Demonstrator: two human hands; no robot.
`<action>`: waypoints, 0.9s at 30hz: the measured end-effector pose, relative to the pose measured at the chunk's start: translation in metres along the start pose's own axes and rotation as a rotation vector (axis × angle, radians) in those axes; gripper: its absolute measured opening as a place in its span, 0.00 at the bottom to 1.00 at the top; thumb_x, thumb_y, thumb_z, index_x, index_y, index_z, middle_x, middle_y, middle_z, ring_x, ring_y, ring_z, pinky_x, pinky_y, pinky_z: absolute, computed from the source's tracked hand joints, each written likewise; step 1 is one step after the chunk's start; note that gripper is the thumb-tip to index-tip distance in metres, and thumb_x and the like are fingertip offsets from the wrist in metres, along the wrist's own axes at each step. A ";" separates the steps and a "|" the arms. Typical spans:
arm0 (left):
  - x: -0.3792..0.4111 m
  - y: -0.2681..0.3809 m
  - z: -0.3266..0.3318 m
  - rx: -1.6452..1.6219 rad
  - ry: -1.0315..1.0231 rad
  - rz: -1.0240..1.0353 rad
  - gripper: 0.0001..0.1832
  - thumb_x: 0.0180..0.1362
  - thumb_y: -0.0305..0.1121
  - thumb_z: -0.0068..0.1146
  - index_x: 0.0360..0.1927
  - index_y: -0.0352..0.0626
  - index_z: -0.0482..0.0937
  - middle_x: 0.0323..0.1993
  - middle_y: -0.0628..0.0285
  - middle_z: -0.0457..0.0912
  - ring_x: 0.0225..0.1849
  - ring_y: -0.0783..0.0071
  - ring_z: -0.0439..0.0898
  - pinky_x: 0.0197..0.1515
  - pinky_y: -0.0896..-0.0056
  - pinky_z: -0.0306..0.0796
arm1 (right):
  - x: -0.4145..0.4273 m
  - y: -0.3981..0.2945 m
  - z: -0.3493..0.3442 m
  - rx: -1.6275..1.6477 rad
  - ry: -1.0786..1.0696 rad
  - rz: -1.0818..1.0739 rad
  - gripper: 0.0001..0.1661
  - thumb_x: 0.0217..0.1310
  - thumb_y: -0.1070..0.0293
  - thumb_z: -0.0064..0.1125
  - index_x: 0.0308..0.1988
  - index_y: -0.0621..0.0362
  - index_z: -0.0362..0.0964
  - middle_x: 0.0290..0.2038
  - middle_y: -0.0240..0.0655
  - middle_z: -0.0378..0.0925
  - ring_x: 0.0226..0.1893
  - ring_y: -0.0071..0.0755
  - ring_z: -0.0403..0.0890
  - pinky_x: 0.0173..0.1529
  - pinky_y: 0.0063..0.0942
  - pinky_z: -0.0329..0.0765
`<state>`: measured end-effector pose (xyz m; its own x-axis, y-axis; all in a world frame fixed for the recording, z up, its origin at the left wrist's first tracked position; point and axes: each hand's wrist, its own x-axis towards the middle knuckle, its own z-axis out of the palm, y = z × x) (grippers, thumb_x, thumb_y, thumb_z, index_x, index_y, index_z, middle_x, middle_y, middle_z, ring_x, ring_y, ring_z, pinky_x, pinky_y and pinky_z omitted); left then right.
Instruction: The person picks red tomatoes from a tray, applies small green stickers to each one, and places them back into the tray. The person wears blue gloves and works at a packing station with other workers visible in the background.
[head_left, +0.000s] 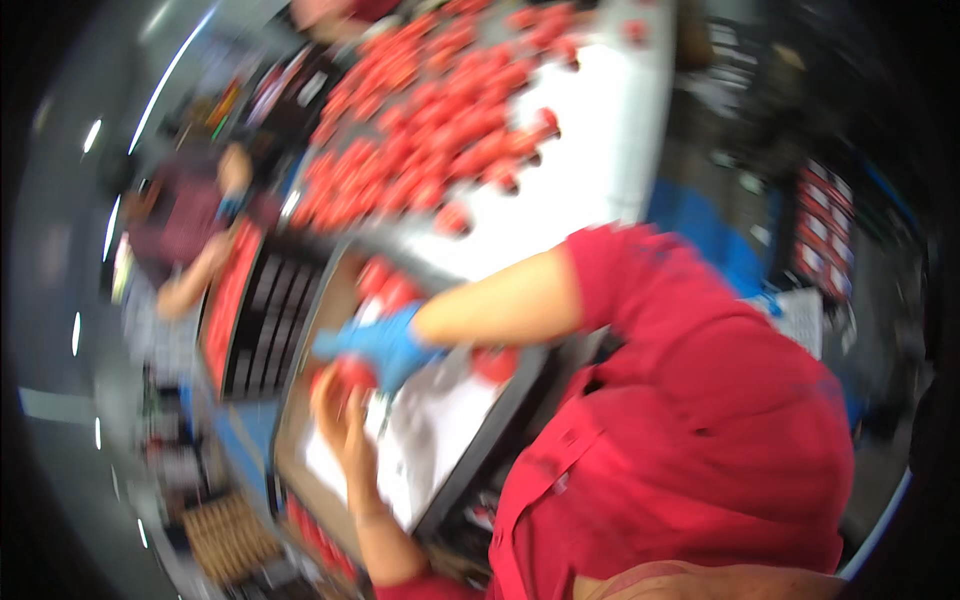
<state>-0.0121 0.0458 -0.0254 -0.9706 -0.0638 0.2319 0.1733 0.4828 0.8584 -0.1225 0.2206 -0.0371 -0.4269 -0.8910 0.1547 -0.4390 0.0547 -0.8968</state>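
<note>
Both my hands are inside a box (296, 442) with a white paper lining (450, 450). My left hand (345, 416) is bare, its fingers curled around a tomato (356, 372). My right hand (386, 345), in a blue glove, reaches across just above that tomato. Its fingers are extended toward the far wall; blur hides whether it grips anything. A few tomatoes (397, 291) lie in the box beyond the glove. Another tomato (495, 363) rests by the near wall, under my right forearm.
Many tomatoes (450, 127) spread across a white table (615, 120) beyond the box. A black crate (274, 322) filled with tomatoes stands at the left. Another person (199, 202) has a hand at its edge. A brown slatted crate (229, 536) sits lower left.
</note>
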 end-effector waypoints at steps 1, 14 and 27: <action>-0.001 0.001 0.001 -0.048 -0.011 -0.001 0.21 0.59 0.28 0.55 0.56 0.38 0.68 0.51 0.54 0.74 0.52 0.66 0.75 0.52 0.67 0.72 | 0.004 0.002 0.000 -0.082 0.007 -0.074 0.58 0.43 0.70 0.66 0.69 0.56 0.39 0.63 0.50 0.58 0.63 0.48 0.61 0.66 0.33 0.59; -0.012 0.011 -0.019 0.146 0.001 0.066 0.19 0.52 0.28 0.65 0.49 0.42 0.75 0.51 0.61 0.69 0.50 0.70 0.74 0.37 0.78 0.74 | 0.014 -0.003 0.014 0.004 -0.045 -0.072 0.59 0.42 0.68 0.68 0.68 0.58 0.39 0.59 0.52 0.62 0.59 0.48 0.66 0.62 0.33 0.66; -0.013 0.016 -0.027 0.218 -0.135 0.026 0.19 0.49 0.34 0.68 0.42 0.43 0.73 0.48 0.59 0.65 0.46 0.71 0.72 0.37 0.73 0.75 | 0.012 -0.003 0.015 -0.075 -0.125 -0.140 0.62 0.40 0.69 0.68 0.69 0.54 0.36 0.60 0.51 0.59 0.59 0.51 0.65 0.64 0.35 0.64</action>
<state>0.0076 0.0309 -0.0019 -0.9823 0.0615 0.1767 0.1727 0.6607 0.7305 -0.1145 0.2033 -0.0384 -0.2582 -0.9410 0.2187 -0.5469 -0.0443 -0.8360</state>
